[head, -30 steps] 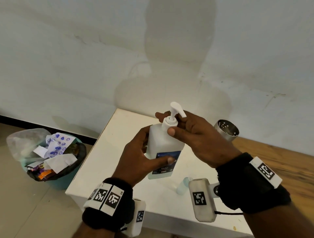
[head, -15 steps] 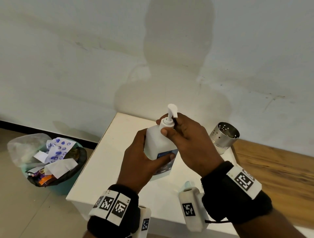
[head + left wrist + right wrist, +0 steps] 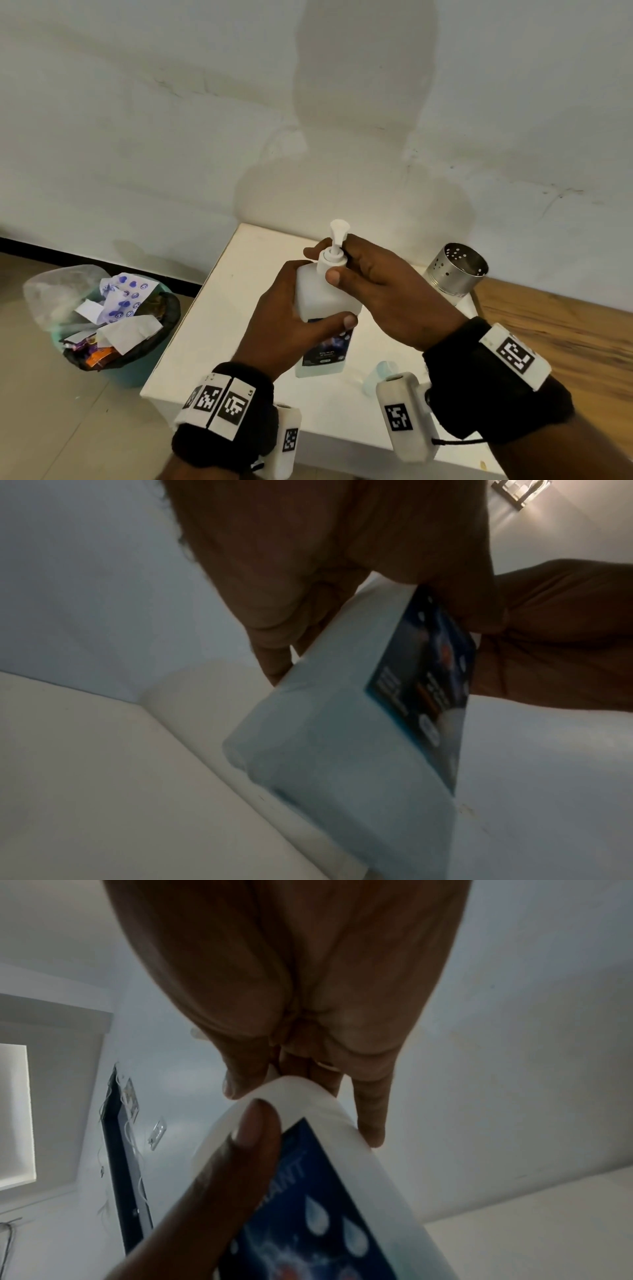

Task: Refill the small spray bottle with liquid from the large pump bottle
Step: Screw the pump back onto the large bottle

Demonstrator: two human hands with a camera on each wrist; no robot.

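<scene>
Both hands on pump bottle [image 3: 322,301]: left hand [image 3: 284,329] wrapped round body, right hand [image 3: 387,291] pinching pump collar.

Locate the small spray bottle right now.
In the head view the small spray bottle stands on the white table, just right of the large pump bottle and partly hidden behind the right wrist camera.

Materials in my view

My pump bottle [image 3: 322,301] is matt white plastic; the holder [image 3: 455,270] is shiny perforated metal; the table [image 3: 205,325] is smooth white.
</scene>
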